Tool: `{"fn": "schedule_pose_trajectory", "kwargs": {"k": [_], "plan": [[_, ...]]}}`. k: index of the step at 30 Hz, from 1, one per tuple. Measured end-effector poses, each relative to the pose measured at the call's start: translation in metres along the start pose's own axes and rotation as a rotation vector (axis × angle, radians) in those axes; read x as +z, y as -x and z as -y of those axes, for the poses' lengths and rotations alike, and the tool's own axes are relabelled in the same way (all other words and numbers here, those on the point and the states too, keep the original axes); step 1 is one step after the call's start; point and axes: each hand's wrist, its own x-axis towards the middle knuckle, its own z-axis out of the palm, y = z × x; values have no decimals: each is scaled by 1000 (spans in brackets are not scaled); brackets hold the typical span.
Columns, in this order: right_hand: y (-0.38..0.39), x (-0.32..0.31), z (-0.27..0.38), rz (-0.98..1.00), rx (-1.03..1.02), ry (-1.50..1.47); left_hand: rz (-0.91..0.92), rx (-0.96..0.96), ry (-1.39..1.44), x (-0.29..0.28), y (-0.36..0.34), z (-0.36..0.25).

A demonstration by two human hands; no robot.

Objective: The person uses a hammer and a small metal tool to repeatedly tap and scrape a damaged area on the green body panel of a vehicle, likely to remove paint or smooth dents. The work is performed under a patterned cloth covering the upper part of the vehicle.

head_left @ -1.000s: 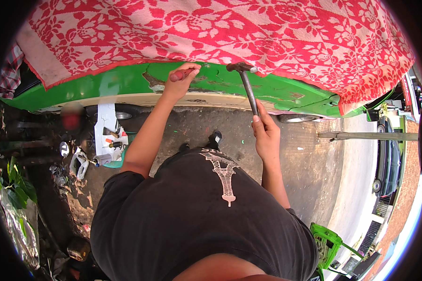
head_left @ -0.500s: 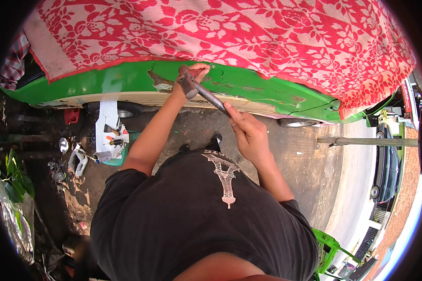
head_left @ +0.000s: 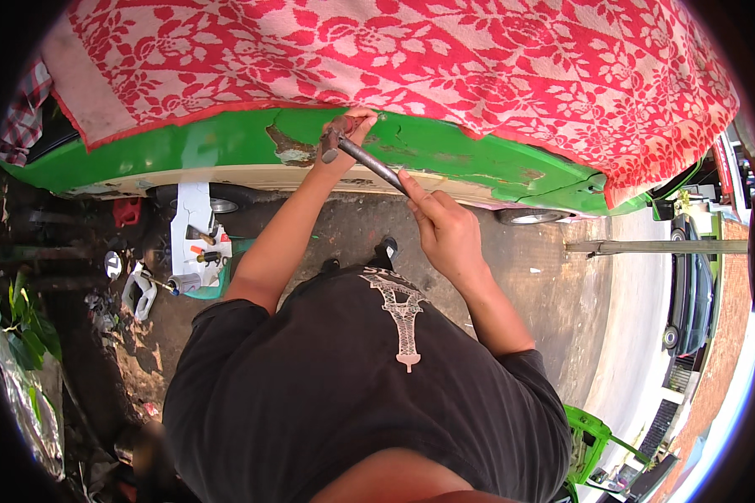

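Right hand grasping hammer by shaft; hammer's head overlaps left hand, contact unclear. Left hand curled round red handle, mostly hidden, at green car, below red-patterned blanket. Paint chipped nearby.

Stained dark ground; on it white frame-shaped piece, teal basin, red container.

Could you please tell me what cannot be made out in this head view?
Head view: what the left hand grips, mostly hidden by the hammer.
Head view: part of the car, hidden under the cloth.
Head view: the hammer's handle end, covered by the right hand.
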Motion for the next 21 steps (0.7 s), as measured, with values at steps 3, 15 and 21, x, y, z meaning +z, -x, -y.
{"fn": "schedule_pose_trajectory", "kwargs": {"k": [3, 15, 21], "plan": [[3, -6, 7, -56, -34, -82, 1, -72, 42, 5, 6, -18], [-4, -2, 4, -54, -11, -120, -83, 77, 11, 4, -4, 2], [-4, 1, 2, -67, 30, -196, 6, -7, 33, -2, -1, 11]]}}
